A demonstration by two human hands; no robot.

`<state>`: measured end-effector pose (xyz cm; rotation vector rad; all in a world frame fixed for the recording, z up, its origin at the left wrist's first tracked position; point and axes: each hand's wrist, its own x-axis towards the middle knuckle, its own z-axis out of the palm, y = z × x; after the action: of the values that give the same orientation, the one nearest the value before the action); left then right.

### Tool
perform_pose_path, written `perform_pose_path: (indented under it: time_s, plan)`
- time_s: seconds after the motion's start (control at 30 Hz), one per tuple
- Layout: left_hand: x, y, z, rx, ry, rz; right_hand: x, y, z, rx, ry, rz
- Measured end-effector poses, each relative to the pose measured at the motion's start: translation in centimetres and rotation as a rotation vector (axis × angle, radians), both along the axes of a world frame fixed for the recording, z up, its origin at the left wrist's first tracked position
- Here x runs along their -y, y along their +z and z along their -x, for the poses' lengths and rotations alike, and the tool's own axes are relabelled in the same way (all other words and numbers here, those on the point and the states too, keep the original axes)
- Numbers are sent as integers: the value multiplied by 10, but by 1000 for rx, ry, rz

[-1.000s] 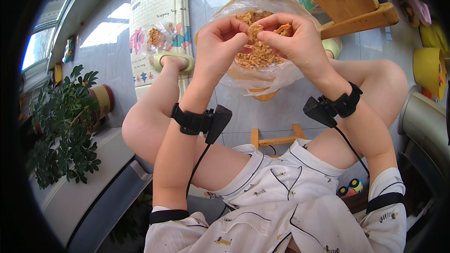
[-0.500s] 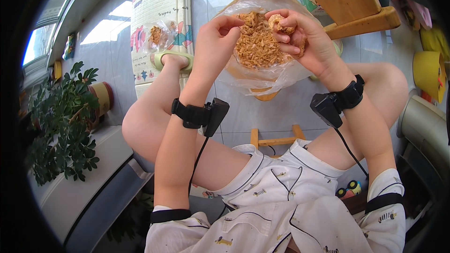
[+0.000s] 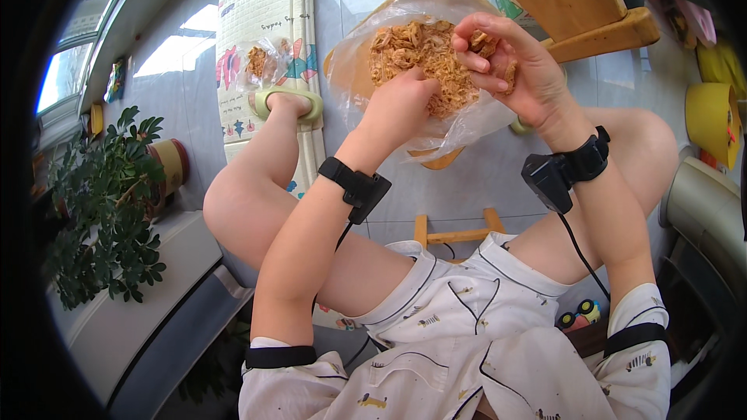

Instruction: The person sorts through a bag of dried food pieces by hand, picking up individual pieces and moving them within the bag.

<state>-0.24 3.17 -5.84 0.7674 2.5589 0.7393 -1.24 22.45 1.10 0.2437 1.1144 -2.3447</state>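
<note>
Right hand (image 3: 537, 82) curls around brown food chunks (image 3: 510, 76); beside it, left hand (image 3: 401, 105), grip impossible to tell, covers shreds (image 3: 408, 39). Working low over the plastic bag (image 3: 342, 66) should limit spills.

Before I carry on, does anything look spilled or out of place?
A small clear bag of brown pieces lies on the patterned mat near the left foot; what looks like food seems odd at floor level. Around the large bag under the left hand, I see no clear spill.
</note>
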Motion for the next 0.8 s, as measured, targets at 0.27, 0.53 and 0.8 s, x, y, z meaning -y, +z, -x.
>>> perform_pose_path:
  time_s: [0.27,0.53,0.8]
  plan:
    - [22,4,36,-132,385,-51,-2,11,-5,-40,34,-419]
    - [17,-12,20,-373,153,171,-3,5,-2,-53,112,-551]
    - [14,32,21,409,382,-419,2,-23,-2,-343,113,-852]
